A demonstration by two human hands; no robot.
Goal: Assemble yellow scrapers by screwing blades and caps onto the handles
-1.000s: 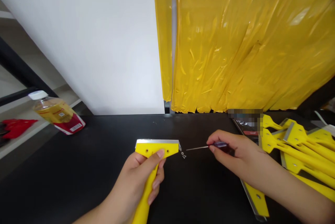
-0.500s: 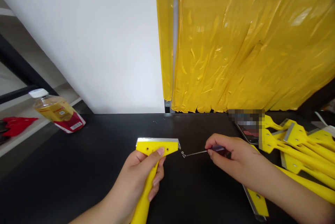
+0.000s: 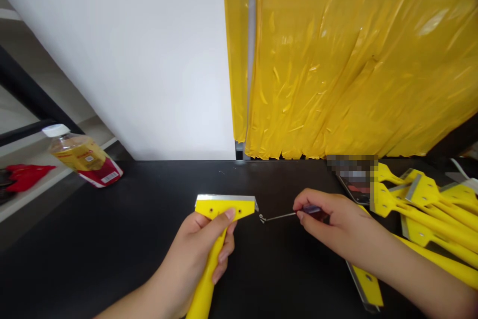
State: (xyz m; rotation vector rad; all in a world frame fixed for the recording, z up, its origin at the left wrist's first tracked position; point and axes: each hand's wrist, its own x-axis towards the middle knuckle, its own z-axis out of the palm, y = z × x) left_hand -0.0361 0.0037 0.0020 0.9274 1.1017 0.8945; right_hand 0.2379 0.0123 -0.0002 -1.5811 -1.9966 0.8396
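Note:
My left hand (image 3: 209, 244) is wrapped round the yellow handle of a scraper (image 3: 224, 208), thumb pressed on its head. The scraper's metal strip faces away from me, and two small holes show in the yellow head. Between thumb and fingers, my right hand (image 3: 328, 214) pinches a small screwdriver (image 3: 309, 209) with a dark purplish handle and a thin metal shaft. The shaft's tip touches or nearly touches a few tiny metal screws (image 3: 262, 218), just right of the scraper's head. Whether a screw clings to the tip, I cannot tell.
Several yellow scrapers (image 3: 429, 214) lie piled at the right; another scraper (image 3: 368, 284) lies partly under my right forearm. A phone (image 3: 353, 184), partly blurred out, rests by the pile. A bottle (image 3: 87, 157) stands at the left on the black table (image 3: 130, 239). Yellow plastic sheeting (image 3: 336, 60) hangs behind.
Almost nothing differs. Both hands keep their grips, the screwdriver tip stays by the screws, and the whole view has shifted very slightly.

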